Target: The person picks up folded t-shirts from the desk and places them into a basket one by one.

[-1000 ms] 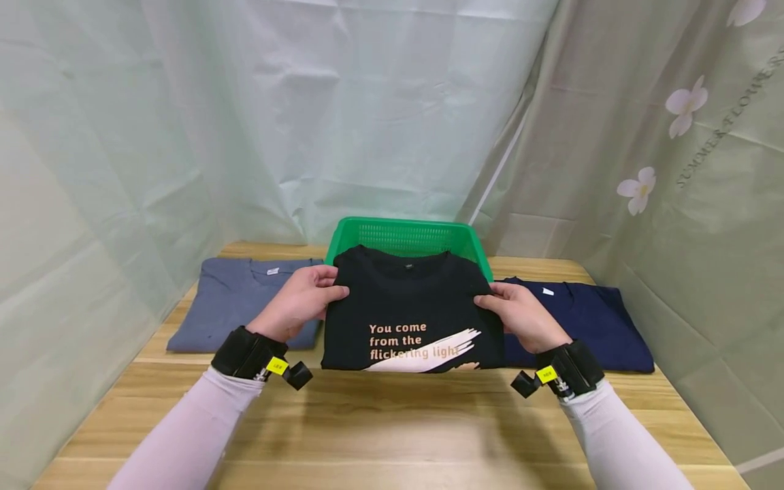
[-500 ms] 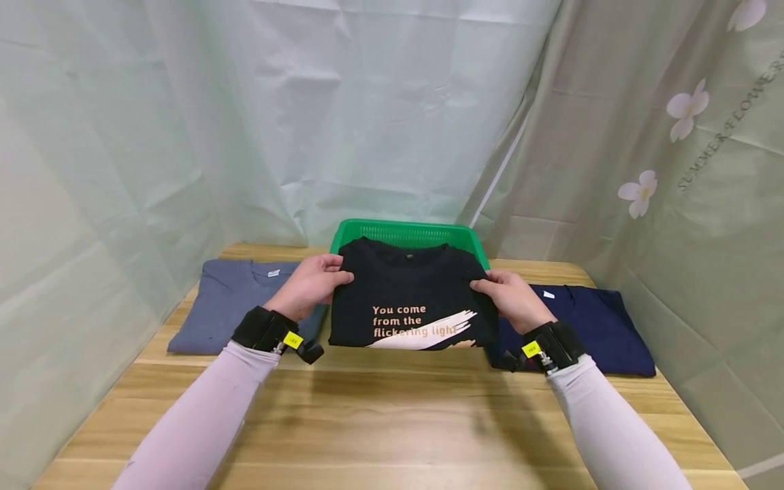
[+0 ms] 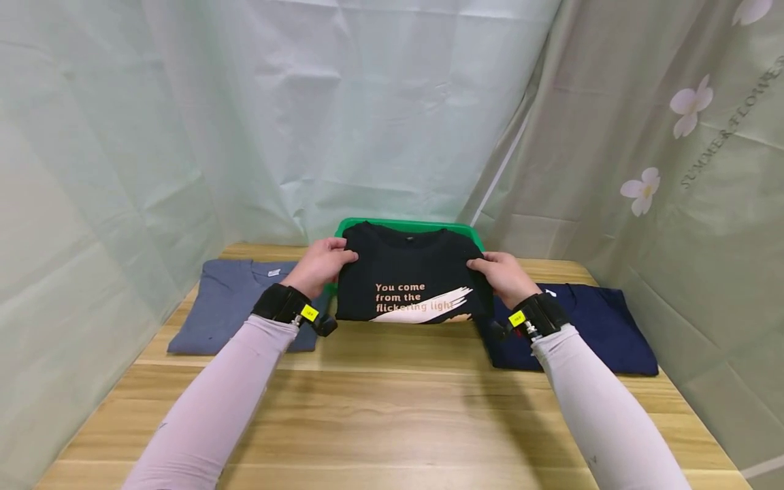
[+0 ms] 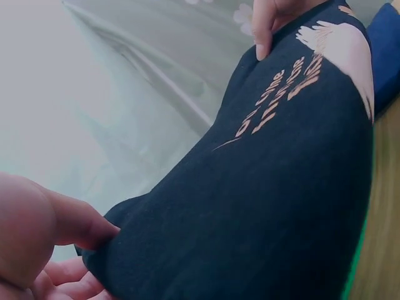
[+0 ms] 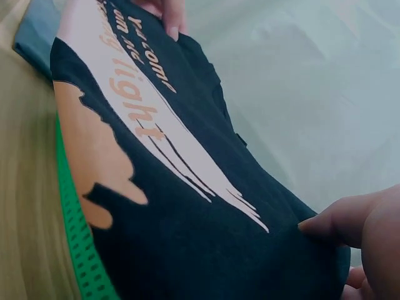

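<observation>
Now farther fwd: folded black tee aloft over/just before green basket.
L hand & R hand pinch opp. sides; more basket's hidden than 1 sec ago, so carry's apparently advanced.

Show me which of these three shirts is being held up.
The black shirt with tan lettering, pinched by the left hand and right hand; the grey shirt and navy shirt lie on the table.

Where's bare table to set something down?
Free: front of light wooden table, between pale lilac sleeves. Crowded: back, where left hand and right hand hold a folded black printed T-shirt hiding most of a green plastic basket, flanked by folded grey-blue T-shirt and folded navy T-shirt.
</observation>
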A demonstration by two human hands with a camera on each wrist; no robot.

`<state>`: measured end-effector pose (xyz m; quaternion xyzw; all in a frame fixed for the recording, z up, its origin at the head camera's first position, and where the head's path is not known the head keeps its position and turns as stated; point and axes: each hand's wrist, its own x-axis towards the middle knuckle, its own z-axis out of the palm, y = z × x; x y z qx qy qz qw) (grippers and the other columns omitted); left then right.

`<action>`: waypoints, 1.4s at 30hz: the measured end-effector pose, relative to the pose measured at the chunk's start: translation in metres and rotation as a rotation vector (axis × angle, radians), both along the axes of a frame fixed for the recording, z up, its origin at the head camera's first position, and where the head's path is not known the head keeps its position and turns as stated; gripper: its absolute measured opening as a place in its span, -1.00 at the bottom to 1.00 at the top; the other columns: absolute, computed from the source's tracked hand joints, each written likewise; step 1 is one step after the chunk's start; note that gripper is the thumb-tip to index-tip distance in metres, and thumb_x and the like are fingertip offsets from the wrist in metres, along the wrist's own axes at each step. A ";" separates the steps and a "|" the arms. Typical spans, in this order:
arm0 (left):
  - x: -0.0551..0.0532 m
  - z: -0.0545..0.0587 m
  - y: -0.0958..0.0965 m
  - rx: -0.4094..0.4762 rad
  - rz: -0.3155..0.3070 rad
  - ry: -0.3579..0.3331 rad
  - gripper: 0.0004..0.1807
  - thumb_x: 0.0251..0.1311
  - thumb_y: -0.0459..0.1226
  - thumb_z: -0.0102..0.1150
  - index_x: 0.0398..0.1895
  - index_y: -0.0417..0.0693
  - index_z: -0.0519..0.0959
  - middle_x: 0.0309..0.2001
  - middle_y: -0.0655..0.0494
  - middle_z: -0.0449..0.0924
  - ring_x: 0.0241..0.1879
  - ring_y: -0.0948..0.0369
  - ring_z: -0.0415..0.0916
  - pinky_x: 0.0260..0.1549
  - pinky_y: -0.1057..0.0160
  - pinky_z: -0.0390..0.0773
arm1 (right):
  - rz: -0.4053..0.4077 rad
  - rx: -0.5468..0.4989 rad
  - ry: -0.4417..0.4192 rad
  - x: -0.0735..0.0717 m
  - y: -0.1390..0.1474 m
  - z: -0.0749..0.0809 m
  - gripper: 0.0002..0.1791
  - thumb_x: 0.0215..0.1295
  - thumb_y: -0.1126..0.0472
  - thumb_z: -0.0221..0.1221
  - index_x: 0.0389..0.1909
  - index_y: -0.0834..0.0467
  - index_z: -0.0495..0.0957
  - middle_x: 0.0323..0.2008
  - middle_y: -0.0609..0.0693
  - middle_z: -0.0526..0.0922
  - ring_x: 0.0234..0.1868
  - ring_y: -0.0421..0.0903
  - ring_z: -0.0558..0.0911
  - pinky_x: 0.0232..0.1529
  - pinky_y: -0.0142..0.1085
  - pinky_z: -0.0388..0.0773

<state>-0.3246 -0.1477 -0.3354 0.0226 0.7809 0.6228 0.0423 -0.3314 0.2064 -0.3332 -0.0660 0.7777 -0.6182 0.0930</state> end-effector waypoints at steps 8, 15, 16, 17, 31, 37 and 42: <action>-0.020 0.004 0.006 0.027 0.066 -0.002 -0.35 0.41 -0.28 0.11 0.48 -0.24 0.16 0.34 -0.17 0.28 0.08 0.04 0.45 0.03 0.06 0.52 | -0.041 -0.055 -0.010 -0.014 -0.007 0.001 -0.59 0.50 0.26 0.07 0.17 0.51 0.40 -0.15 0.17 0.58 -0.25 -0.08 0.63 -0.34 -0.39 0.65; -0.033 0.001 0.008 0.083 0.112 -0.003 -0.37 0.40 -0.31 0.12 0.46 -0.27 0.20 0.32 -0.21 0.29 0.11 0.00 0.44 0.12 0.02 0.48 | -0.109 -0.012 0.001 -0.034 -0.011 -0.008 -0.54 0.45 0.25 0.10 0.22 0.49 0.40 -0.04 0.20 0.56 -0.14 -0.06 0.59 -0.19 -0.35 0.60; -0.035 0.000 0.009 0.101 0.115 -0.005 -0.38 0.40 -0.32 0.11 0.46 -0.28 0.20 0.32 -0.22 0.29 0.11 0.00 0.44 0.12 0.03 0.48 | -0.116 -0.012 -0.001 -0.035 -0.012 -0.008 -0.51 0.45 0.25 0.11 0.25 0.49 0.38 0.01 0.23 0.55 -0.10 -0.04 0.58 -0.11 -0.31 0.59; -0.036 -0.001 0.009 0.128 0.115 -0.011 -0.39 0.42 -0.32 0.10 0.47 -0.27 0.19 0.33 -0.22 0.29 0.11 0.00 0.44 0.11 0.04 0.48 | -0.122 -0.009 -0.002 -0.036 -0.013 -0.007 -0.48 0.44 0.24 0.11 0.28 0.49 0.34 0.07 0.26 0.52 -0.05 -0.01 0.57 -0.04 -0.27 0.57; -0.052 -0.006 0.017 0.652 -0.076 -0.147 -0.33 0.50 -0.10 0.01 0.51 -0.20 0.08 0.40 -0.22 0.17 0.30 -0.02 0.19 0.32 0.07 0.19 | -0.109 -0.140 -0.032 -0.042 -0.011 -0.018 -0.33 0.53 0.19 0.07 0.52 0.27 0.03 0.27 0.26 0.39 0.14 0.05 0.49 0.09 -0.20 0.54; -0.046 -0.004 0.018 0.549 -0.068 -0.067 -0.25 0.51 -0.06 -0.02 0.57 -0.11 -0.07 0.50 -0.21 -0.17 0.43 0.00 -0.22 0.43 0.09 -0.20 | -0.199 0.335 0.274 -0.028 -0.006 -0.018 -0.41 0.51 0.20 0.00 0.46 0.32 0.13 0.30 0.26 0.34 0.26 0.11 0.34 0.26 0.01 0.34; -0.036 -0.006 0.014 0.474 -0.096 0.043 -0.38 0.52 -0.09 -0.04 0.46 -0.28 0.15 0.39 -0.25 0.13 0.32 -0.03 0.15 0.34 -0.04 0.14 | -0.215 0.480 0.413 -0.016 -0.004 -0.020 -0.52 0.50 0.21 0.00 0.36 0.26 0.31 0.22 0.19 0.45 0.18 0.07 0.44 0.18 0.00 0.42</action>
